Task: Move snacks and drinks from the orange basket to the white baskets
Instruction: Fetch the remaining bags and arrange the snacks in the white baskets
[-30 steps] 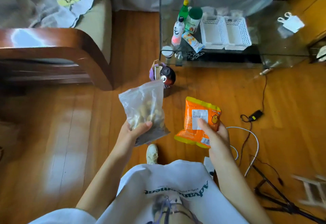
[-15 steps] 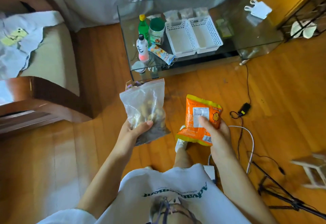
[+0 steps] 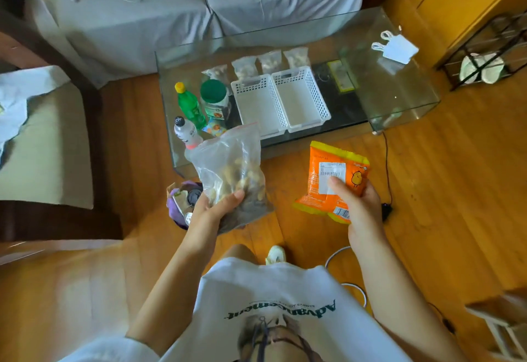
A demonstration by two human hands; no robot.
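Your left hand (image 3: 212, 213) grips the clear zip bag of nuts (image 3: 231, 173), your right hand (image 3: 356, 205) pinches the orange snack packet (image 3: 328, 182); the two white slotted plastic baskets (image 3: 281, 102) on the glass desk (image 3: 399, 76) lie at twelve o'clock, long axes running away from you.

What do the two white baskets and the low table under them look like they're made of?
The two white lattice baskets look like moulded matte plastic: uniform white, with regular perforated walls. The low see-through table appears to be glass: the floor shows through it and its edges glint. Neither is certain from looks alone.
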